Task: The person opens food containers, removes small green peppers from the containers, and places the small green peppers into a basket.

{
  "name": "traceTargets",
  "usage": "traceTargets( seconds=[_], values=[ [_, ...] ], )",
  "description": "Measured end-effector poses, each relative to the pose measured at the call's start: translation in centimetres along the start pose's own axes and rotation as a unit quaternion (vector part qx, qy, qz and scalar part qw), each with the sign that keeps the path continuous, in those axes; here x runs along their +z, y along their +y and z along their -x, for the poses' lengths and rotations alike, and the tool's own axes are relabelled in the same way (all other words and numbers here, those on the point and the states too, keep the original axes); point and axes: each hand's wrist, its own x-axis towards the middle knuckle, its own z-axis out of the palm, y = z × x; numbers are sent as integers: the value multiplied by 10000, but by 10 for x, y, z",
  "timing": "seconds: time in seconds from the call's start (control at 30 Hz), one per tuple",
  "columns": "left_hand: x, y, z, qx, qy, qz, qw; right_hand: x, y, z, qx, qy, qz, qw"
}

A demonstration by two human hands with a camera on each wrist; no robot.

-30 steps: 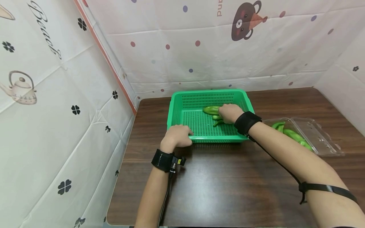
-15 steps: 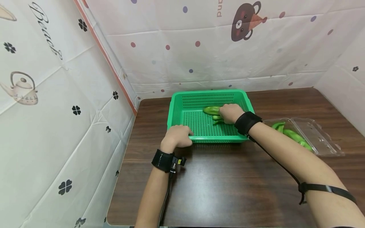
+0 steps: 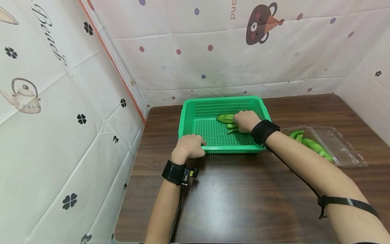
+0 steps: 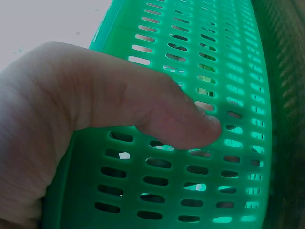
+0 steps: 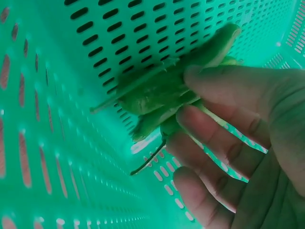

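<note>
My left hand [image 3: 189, 146] grips the front-left rim of a green plastic basket [image 3: 230, 148]. In the left wrist view its thumb [image 4: 181, 119] presses against the slotted outer wall, while the other fingers are hidden. Inside the basket, towards its right side, my right hand [image 3: 246, 121] holds several long green peppers [image 3: 225, 118]. Seen from the right wrist, the thumb lies on one green pepper [image 5: 162, 90] and the bent index finger touches it from the other side. The remaining fingers are loosely bent beside the bunch; thin stems stick out past the fingertips.
An open clear plastic box [image 3: 339, 145] with several green peppers [image 3: 313, 145] stands to the right on the brown wooden table [image 3: 231, 200], partly behind the right forearm. Patterned white sheeting [image 3: 170, 67] rises behind the table and along its sides. Cables run along both forearms.
</note>
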Motion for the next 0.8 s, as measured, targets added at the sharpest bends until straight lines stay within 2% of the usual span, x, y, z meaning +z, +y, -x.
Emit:
traceTargets(
  seconds=[0.23, 0.47, 0.6, 0.8],
  values=[
    [-1, 0, 1, -5, 22, -34, 10000, 2, -1, -1, -76, 47, 51, 9999],
    [-1, 1, 0, -24, 3, -6, 10000, 3, -5, -2, -183, -139, -121, 9997],
    [-2, 1, 0, -1, -3, 1, 10000, 8, -2, -6, -171, -243, -36, 9996],
    [-1, 2, 0, -12, -20, 32, 10000, 12, 0, -9, -291, -178, 46, 9994]
  ],
)
